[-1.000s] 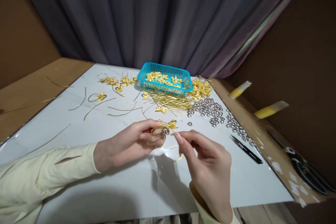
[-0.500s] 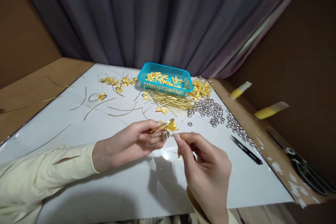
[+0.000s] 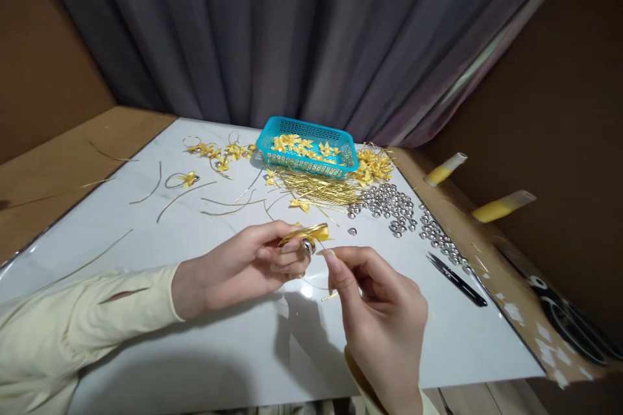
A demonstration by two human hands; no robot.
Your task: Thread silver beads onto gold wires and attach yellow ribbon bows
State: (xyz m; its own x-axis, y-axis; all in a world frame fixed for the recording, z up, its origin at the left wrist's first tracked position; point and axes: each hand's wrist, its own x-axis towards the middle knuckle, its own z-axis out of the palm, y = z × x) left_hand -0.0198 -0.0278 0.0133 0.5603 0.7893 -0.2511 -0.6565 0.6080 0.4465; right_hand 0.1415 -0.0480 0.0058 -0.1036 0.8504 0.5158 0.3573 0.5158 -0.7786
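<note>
Fingers and thumb of my left hand (image 3: 263, 253) pinch a yellow ribbon bow (image 3: 318, 238) with a gold wire ring along its top. A silver bell (image 3: 308, 246) hangs just below the bow, against my fingertips. My right hand (image 3: 379, 305) is closed, thumb against forefinger, on a thin gold wire (image 3: 322, 245) that runs up to the bow. Part of that wire is hidden behind my right fingers. Both hands are held above the white tabletop (image 3: 204, 350), close together.
Behind the hands stand a teal basket (image 3: 307, 172) of yellow bows and a bundle of gold wires (image 3: 318, 189). Silver bells (image 3: 389, 200) are scattered to the right, near small black snips (image 3: 457, 280). Black scissors (image 3: 569, 318) lie farther right. Finished-looking ringed bows (image 3: 187, 179) lie left.
The ring on the bow has tilted slightly flatter in my left hand. My right hand has barely moved, still pinching the wire.
</note>
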